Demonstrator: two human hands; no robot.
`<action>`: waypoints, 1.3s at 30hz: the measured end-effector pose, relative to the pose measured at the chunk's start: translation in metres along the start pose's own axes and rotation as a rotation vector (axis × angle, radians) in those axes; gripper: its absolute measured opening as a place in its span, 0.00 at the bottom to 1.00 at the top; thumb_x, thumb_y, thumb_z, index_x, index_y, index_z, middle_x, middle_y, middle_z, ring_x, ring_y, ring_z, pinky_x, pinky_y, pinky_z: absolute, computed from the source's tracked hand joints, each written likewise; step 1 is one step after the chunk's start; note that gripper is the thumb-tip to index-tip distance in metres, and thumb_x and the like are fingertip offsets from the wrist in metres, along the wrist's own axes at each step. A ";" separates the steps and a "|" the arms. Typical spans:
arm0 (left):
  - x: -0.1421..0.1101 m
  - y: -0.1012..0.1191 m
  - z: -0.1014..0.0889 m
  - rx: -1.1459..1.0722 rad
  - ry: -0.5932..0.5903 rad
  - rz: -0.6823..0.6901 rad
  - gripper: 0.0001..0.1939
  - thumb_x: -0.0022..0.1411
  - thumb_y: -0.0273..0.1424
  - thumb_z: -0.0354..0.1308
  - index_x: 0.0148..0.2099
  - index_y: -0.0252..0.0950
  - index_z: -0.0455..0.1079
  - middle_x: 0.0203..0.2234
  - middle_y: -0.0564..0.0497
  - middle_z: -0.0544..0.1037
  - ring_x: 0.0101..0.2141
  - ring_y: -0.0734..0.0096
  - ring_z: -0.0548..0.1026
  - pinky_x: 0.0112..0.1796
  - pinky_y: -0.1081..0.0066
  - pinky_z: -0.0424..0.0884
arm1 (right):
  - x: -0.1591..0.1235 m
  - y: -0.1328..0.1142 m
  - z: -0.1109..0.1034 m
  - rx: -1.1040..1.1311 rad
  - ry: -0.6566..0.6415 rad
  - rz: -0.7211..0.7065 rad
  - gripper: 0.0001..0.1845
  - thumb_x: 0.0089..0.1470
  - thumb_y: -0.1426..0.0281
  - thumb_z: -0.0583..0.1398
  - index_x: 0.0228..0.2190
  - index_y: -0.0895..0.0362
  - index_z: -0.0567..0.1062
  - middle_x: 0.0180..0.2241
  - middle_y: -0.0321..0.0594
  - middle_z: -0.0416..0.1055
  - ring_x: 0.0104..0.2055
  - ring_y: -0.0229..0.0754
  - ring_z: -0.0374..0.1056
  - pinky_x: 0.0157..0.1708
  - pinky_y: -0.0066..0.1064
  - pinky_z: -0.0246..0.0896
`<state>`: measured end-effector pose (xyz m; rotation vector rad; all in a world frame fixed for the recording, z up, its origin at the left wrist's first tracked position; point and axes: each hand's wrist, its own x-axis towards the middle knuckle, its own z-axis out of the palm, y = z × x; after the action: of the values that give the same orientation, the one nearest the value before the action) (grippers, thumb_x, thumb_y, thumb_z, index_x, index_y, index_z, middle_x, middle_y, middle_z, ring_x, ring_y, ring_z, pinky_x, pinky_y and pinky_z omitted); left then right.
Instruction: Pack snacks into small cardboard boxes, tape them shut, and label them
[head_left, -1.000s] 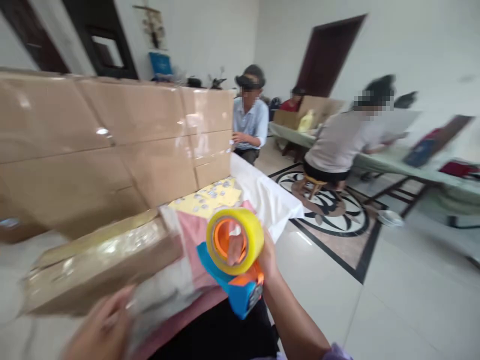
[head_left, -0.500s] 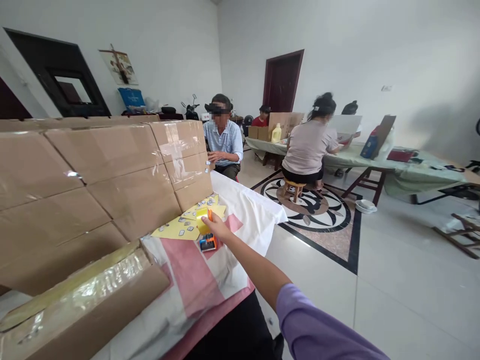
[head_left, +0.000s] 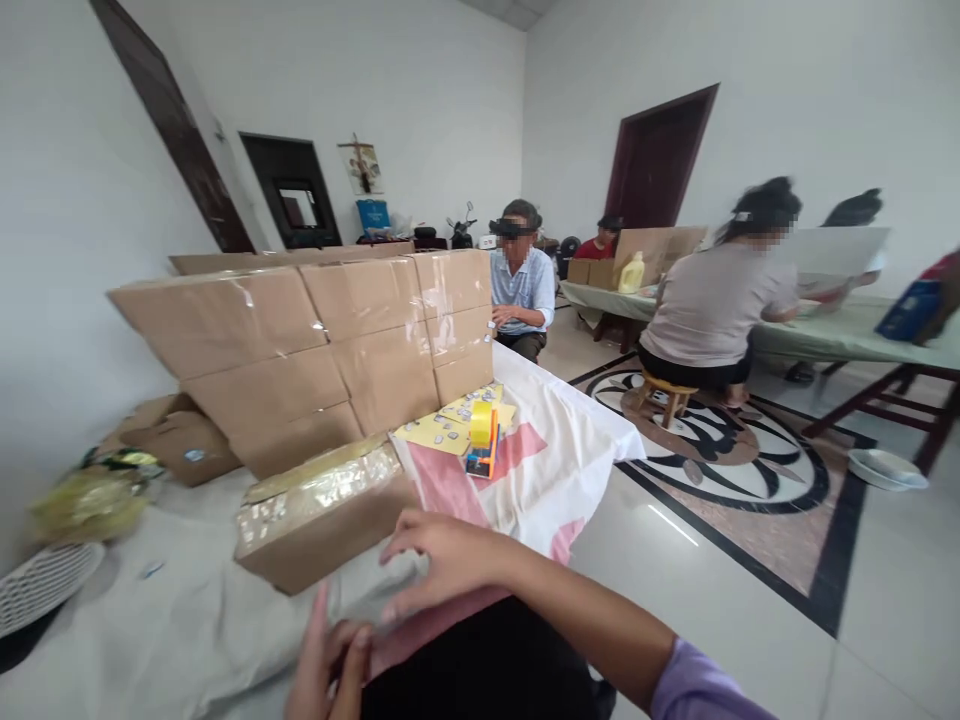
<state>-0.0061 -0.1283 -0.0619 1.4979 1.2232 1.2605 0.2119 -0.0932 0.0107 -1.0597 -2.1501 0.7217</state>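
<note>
A closed cardboard box [head_left: 326, 540] with clear tape across its top lies in front of me on the cloth-covered table. My right hand [head_left: 450, 560] hovers at its near right end, fingers apart and slightly bent, holding nothing. Low in the picture is my left hand [head_left: 330, 650], index finger stretched up and the others bent; nothing shows in it. The tape dispenser [head_left: 482, 440], orange and blue with a yellow roll, stands beyond the box, beside yellow sheets [head_left: 442, 430] with small grey labels.
Stacked cardboard boxes [head_left: 375, 350] form a wall behind the taped box. At left lie an open carton [head_left: 187, 440], a yellow plastic bag [head_left: 90, 505] and a white woven item [head_left: 49, 590]. A co-worker [head_left: 525, 290] sits past the stack; others work at a green-covered table [head_left: 795, 340].
My right hand has let go of the tape dispenser, which now stands on the table, and has come back toward me. My left hand has entered the view. The camera has turned left.
</note>
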 end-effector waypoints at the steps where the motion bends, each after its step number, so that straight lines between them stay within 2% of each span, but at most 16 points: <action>1: -0.001 0.000 0.002 -0.033 -0.029 -0.011 0.53 0.57 0.57 0.60 0.74 0.36 0.46 0.23 0.58 0.72 0.25 0.71 0.71 0.31 0.72 0.70 | 0.002 -0.006 0.007 -0.053 -0.047 -0.056 0.17 0.52 0.62 0.69 0.43 0.55 0.79 0.43 0.37 0.67 0.40 0.37 0.68 0.44 0.26 0.64; 3: -0.003 0.002 0.005 -0.097 -0.004 -0.026 0.52 0.58 0.56 0.60 0.74 0.35 0.46 0.21 0.58 0.70 0.24 0.72 0.69 0.30 0.73 0.69 | 0.010 -0.013 0.015 -0.196 -0.078 -0.169 0.09 0.57 0.64 0.65 0.37 0.56 0.80 0.42 0.37 0.67 0.41 0.37 0.67 0.44 0.26 0.62; 6: -0.004 0.005 0.009 -0.197 0.134 -0.047 0.53 0.58 0.54 0.61 0.75 0.38 0.42 0.22 0.58 0.71 0.24 0.73 0.67 0.28 0.74 0.66 | 0.024 -0.020 0.013 -0.388 -0.093 -0.373 0.09 0.62 0.65 0.61 0.34 0.55 0.79 0.42 0.39 0.68 0.44 0.40 0.65 0.42 0.29 0.61; 8: -0.003 0.004 0.009 -0.229 0.171 -0.078 0.55 0.57 0.54 0.62 0.75 0.39 0.39 0.21 0.58 0.70 0.23 0.73 0.66 0.26 0.75 0.65 | 0.032 -0.027 0.001 -0.430 -0.049 -0.453 0.09 0.63 0.67 0.59 0.33 0.56 0.78 0.41 0.40 0.69 0.44 0.41 0.65 0.42 0.31 0.60; 11: 0.000 -0.007 0.006 -0.233 0.186 -0.161 0.57 0.54 0.56 0.64 0.75 0.36 0.41 0.18 0.60 0.68 0.21 0.74 0.64 0.24 0.76 0.62 | 0.048 -0.040 -0.034 -0.265 0.133 -0.389 0.08 0.65 0.72 0.56 0.35 0.57 0.75 0.39 0.40 0.69 0.43 0.40 0.65 0.45 0.31 0.61; 13: 0.002 -0.018 0.001 -0.227 0.207 -0.198 0.58 0.52 0.57 0.64 0.73 0.33 0.45 0.18 0.59 0.69 0.21 0.74 0.64 0.24 0.76 0.61 | 0.064 -0.045 -0.061 -0.167 0.226 -0.315 0.09 0.66 0.71 0.56 0.34 0.57 0.74 0.38 0.40 0.69 0.44 0.41 0.65 0.47 0.33 0.59; 16: 0.008 -0.027 -0.007 -0.181 0.204 -0.171 0.55 0.54 0.57 0.62 0.73 0.31 0.47 0.19 0.58 0.69 0.22 0.73 0.66 0.26 0.74 0.64 | 0.099 -0.038 -0.090 -0.151 0.149 -0.284 0.11 0.66 0.69 0.57 0.31 0.57 0.73 0.35 0.39 0.68 0.43 0.42 0.63 0.49 0.35 0.57; 18: 0.018 -0.022 -0.012 -0.129 0.187 -0.115 0.52 0.57 0.55 0.60 0.73 0.32 0.47 0.19 0.58 0.70 0.23 0.71 0.68 0.29 0.73 0.66 | 0.124 -0.027 -0.093 -0.146 0.039 -0.249 0.12 0.66 0.70 0.57 0.29 0.57 0.72 0.32 0.38 0.67 0.42 0.42 0.63 0.48 0.35 0.57; 21: 0.042 0.003 -0.016 -0.024 0.181 -0.030 0.48 0.60 0.53 0.58 0.73 0.35 0.46 0.20 0.58 0.72 0.24 0.70 0.70 0.31 0.71 0.67 | 0.158 -0.008 -0.080 -0.144 -0.090 -0.204 0.11 0.63 0.73 0.58 0.27 0.58 0.73 0.32 0.37 0.67 0.40 0.41 0.64 0.46 0.33 0.59; 24: 0.070 0.031 -0.017 0.081 0.172 0.034 0.45 0.63 0.51 0.56 0.74 0.38 0.46 0.20 0.58 0.72 0.23 0.70 0.69 0.30 0.71 0.66 | 0.184 0.002 -0.059 -0.157 -0.142 -0.199 0.10 0.61 0.75 0.59 0.27 0.59 0.75 0.32 0.37 0.68 0.40 0.39 0.65 0.46 0.31 0.59; 26: 0.086 0.041 -0.016 0.073 0.203 0.054 0.45 0.64 0.50 0.56 0.74 0.37 0.45 0.20 0.58 0.72 0.24 0.69 0.71 0.31 0.70 0.67 | 0.198 0.003 -0.044 -0.169 -0.152 -0.203 0.11 0.61 0.76 0.59 0.27 0.60 0.75 0.32 0.37 0.68 0.40 0.39 0.66 0.46 0.31 0.59; 29: 0.100 0.038 -0.015 0.037 0.266 0.043 0.44 0.65 0.49 0.56 0.74 0.36 0.45 0.18 0.59 0.69 0.23 0.69 0.69 0.30 0.70 0.66 | 0.214 0.004 -0.026 -0.195 -0.157 -0.217 0.11 0.62 0.76 0.57 0.28 0.60 0.76 0.32 0.37 0.68 0.40 0.38 0.66 0.46 0.30 0.60; 32: 0.103 0.024 -0.016 0.125 0.228 0.038 0.41 0.67 0.48 0.53 0.74 0.37 0.45 0.16 0.60 0.66 0.20 0.70 0.66 0.28 0.71 0.63 | 0.227 0.007 -0.011 -0.246 -0.137 -0.218 0.10 0.63 0.74 0.59 0.28 0.59 0.76 0.34 0.39 0.66 0.42 0.40 0.65 0.47 0.32 0.59; 35: 0.102 0.015 -0.019 0.316 0.148 -0.032 0.36 0.69 0.45 0.50 0.74 0.39 0.48 0.17 0.58 0.69 0.22 0.67 0.69 0.29 0.71 0.61 | 0.232 0.012 0.001 -0.312 -0.128 -0.194 0.08 0.61 0.71 0.61 0.29 0.59 0.76 0.37 0.40 0.66 0.45 0.42 0.63 0.48 0.34 0.59; 39: 0.102 0.013 -0.018 0.665 0.165 -0.176 0.29 0.70 0.40 0.47 0.71 0.45 0.54 0.23 0.51 0.76 0.26 0.61 0.75 0.28 0.70 0.57 | 0.227 0.013 0.013 -0.423 -0.092 -0.113 0.07 0.57 0.69 0.64 0.29 0.58 0.77 0.42 0.44 0.65 0.48 0.46 0.63 0.48 0.37 0.60</action>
<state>-0.0184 -0.0312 -0.0255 1.7037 1.9695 0.9091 0.1000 0.0988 0.0594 -1.1169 -2.4867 0.2704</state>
